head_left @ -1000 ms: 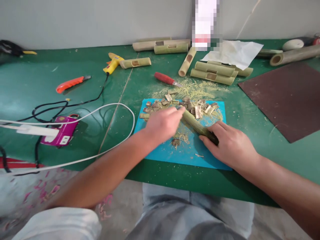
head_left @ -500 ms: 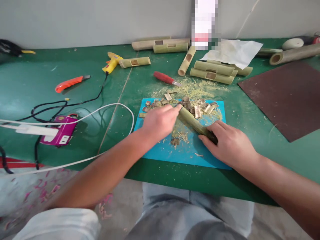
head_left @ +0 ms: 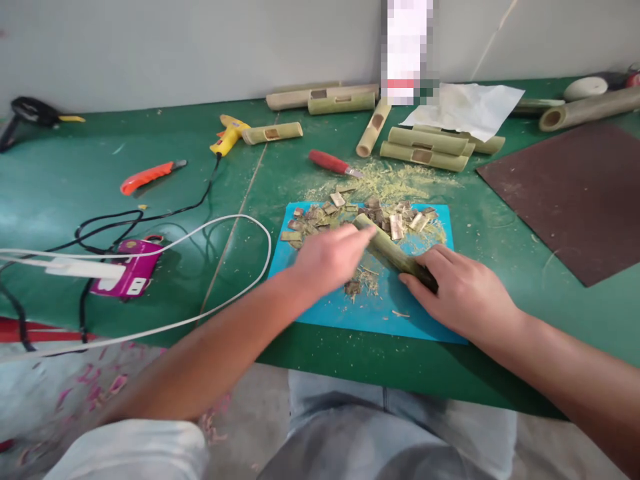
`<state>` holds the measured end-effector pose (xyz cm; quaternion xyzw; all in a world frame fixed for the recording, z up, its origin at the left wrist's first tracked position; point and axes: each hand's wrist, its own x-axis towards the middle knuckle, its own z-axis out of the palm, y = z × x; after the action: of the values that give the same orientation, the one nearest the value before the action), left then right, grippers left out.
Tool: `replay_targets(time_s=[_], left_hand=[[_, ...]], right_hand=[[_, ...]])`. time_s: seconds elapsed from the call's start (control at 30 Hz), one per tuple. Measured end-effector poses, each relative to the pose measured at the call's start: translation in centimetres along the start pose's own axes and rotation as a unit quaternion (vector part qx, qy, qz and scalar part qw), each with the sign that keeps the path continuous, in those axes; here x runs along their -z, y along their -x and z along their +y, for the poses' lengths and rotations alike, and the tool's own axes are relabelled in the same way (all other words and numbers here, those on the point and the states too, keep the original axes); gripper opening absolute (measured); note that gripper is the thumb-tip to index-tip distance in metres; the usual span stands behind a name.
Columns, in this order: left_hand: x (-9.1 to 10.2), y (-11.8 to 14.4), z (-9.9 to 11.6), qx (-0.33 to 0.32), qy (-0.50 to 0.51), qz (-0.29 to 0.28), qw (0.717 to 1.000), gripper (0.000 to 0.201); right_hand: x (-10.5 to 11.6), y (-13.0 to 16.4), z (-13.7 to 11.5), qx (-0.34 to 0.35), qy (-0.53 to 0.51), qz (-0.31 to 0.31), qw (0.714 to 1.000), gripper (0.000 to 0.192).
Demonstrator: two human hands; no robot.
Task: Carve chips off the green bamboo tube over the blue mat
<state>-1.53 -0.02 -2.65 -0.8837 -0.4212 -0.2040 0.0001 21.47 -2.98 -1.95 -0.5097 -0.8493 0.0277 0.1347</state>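
Note:
A green bamboo tube [head_left: 387, 245] lies slantwise over a blue mat [head_left: 325, 313]. My right hand [head_left: 460, 280] is wrapped round its near, darker end. My left hand [head_left: 333, 257] is closed at the tube's far end, its index finger stretched along the side. A small dark tip shows at that finger; what the hand holds is mostly hidden. Cut bamboo chips [head_left: 396, 227] and pale shavings are heaped on the mat beyond my hands. A red-handled knife [head_left: 330, 162] rests behind the mat.
Notched bamboo tubes [head_left: 425, 155] lie at the back. On the left are a yellow glue gun [head_left: 230, 135], an orange utility knife [head_left: 150, 177], a purple power strip [head_left: 135, 270] and looping cables. A brown board [head_left: 575, 207] and white paper [head_left: 465, 110] are on the right.
My left hand has slid a little along the tube toward my right hand. The right hand keeps its hold. The whole view has shifted slightly.

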Motion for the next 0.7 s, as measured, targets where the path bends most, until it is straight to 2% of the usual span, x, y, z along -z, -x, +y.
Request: replay_targets(time_s=[0.07,0.2,0.33,0.5,0.63,0.7], left_hand=[[0.0,0.0,0.0,0.012,-0.017,0.01,1.0,0.04],[0.1,0.0,1.0,-0.054,0.021,-0.043,0.997,0.039],[0.0,0.1,1.2,0.018,-0.011,0.008,1.0,0.037],[-0.3,-0.1,1.1,-0.057,0.016,-0.025,0.998,0.039],[-0.4,-0.6,0.7,0.003,-0.033,0.027,0.999,0.038],[-0.4,-0.6,0.9,-0.013,-0.042,0.006,0.999,0.04]], right_hand=[[0.0,0.0,0.0,-0.001,0.003,-0.003,1.0,0.031],[0.1,-0.1,-0.1,0.002,0.001,-0.009,1.0,0.031],[0.0,0.0,-0.1,-0.007,-0.001,-0.01,1.0,0.031],[0.1,-0.1,-0.1,-0.014,0.001,-0.023,1.0,0.029],[0.1,-0.1,-0.2,-0.035,-0.001,-0.037,0.999,0.028],[0.2,-0.2,-0.3,-0.033,-0.001,-0.044,0.998,0.028]])
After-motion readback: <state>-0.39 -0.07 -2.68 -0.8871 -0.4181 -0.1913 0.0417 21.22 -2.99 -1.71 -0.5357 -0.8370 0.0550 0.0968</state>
